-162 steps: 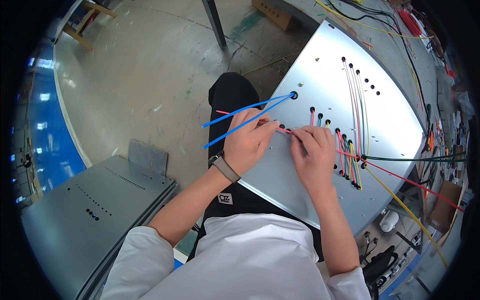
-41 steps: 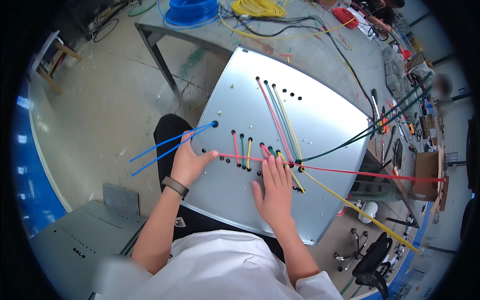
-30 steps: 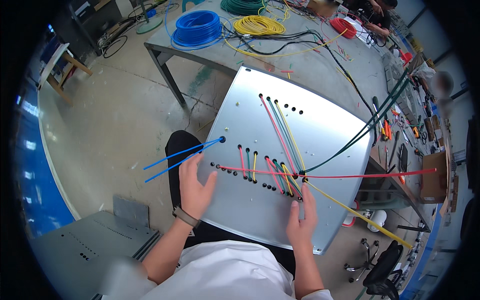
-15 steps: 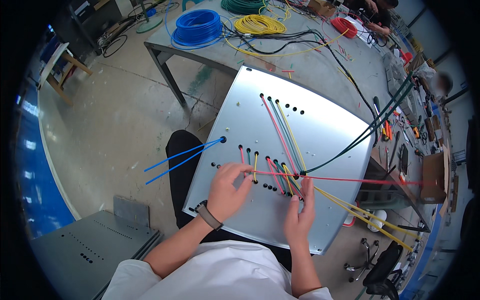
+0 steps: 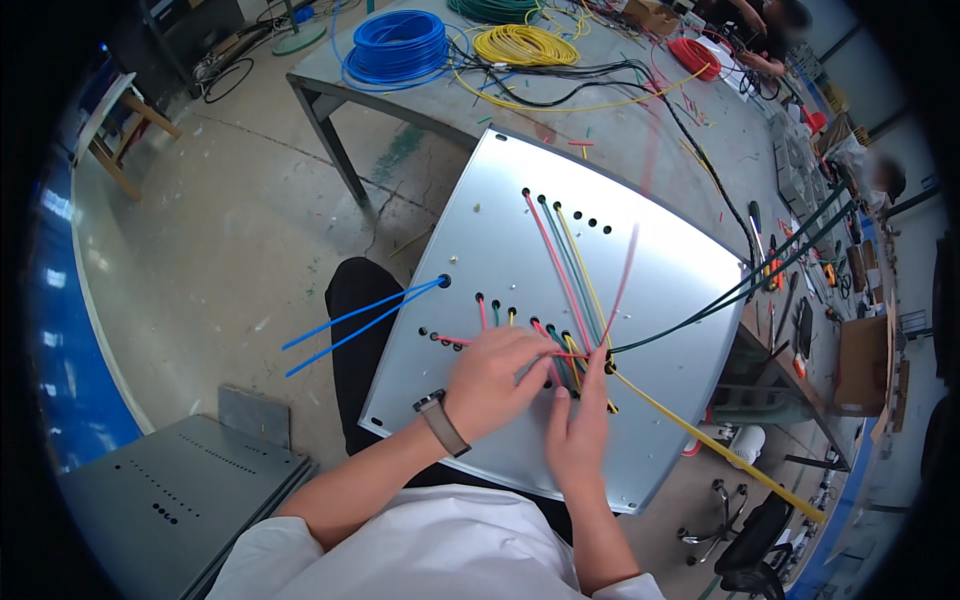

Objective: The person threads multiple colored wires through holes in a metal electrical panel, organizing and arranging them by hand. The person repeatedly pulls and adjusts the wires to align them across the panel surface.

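Note:
A silvery metal panel (image 5: pixel 520 250) with rows of holes rests tilted across my lap. Red, green and yellow wires run between its holes. My left hand (image 5: pixel 500 375), wearing a watch, is closed in a pinch on a red wire (image 5: pixel 570 354) above the panel's lower middle. Beside it, my right hand (image 5: pixel 582 435) has its index finger stretched up against that wire, thumb apart. From there the wire's loose part rises, blurred by motion. Green wires (image 5: pixel 700 315) and yellow wires (image 5: pixel 700 433) trail off rightward; two blue wires (image 5: pixel 365 315) stick out at the left.
A grey worktable (image 5: pixel 600 110) beyond the panel carries a blue wire coil (image 5: pixel 400 45), a yellow coil (image 5: pixel 525 45), a red coil (image 5: pixel 693 60) and black cables. Tools lie along its right side. More grey panels (image 5: pixel 180 490) stand at lower left. Another person (image 5: pixel 755 30) works at the far end.
My left hand has slid right along the red wire, close to my right hand. The wire's loose part has swung from pointing right to pointing up. The yellow wires have drawn together.

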Motion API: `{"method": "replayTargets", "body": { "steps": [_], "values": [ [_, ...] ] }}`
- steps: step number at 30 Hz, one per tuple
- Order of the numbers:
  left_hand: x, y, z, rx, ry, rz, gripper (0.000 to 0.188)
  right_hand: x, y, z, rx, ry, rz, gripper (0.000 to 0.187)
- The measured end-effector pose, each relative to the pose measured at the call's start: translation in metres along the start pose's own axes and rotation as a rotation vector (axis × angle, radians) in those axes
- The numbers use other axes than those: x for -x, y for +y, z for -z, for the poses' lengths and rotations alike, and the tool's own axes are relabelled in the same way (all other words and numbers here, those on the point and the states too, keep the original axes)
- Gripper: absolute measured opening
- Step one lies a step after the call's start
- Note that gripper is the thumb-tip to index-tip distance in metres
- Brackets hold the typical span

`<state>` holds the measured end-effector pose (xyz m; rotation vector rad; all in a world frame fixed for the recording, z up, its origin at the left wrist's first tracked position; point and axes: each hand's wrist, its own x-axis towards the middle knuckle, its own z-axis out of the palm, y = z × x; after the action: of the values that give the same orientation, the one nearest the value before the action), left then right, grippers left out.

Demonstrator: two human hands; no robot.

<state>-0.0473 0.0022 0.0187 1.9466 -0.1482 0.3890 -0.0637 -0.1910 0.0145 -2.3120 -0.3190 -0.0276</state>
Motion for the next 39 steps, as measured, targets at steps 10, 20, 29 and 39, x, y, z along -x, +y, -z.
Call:
{"method": "replayTargets", "body": {
  "steps": [10,20,29,39],
  "values": [
    [-0.063,-0.037,-0.024,-0.256,-0.171,-0.298,0.051,-0.026,0.001,-0.026,0.332,-0.017,0.084,0.080],
    [-0.086,-0.075,-0.037,-0.370,-0.292,-0.357,0.054,-0.035,0.002,-0.034,0.431,-0.039,0.090,0.076],
    [-0.122,-0.091,-0.014,-0.413,-0.047,-0.322,0.045,-0.065,-0.009,-0.017,0.213,0.096,0.156,0.065],
    [-0.159,-0.101,-0.020,-0.475,-0.006,-0.254,0.048,-0.197,-0.007,-0.045,-0.017,0.209,-0.174,0.020]
  ]
}}
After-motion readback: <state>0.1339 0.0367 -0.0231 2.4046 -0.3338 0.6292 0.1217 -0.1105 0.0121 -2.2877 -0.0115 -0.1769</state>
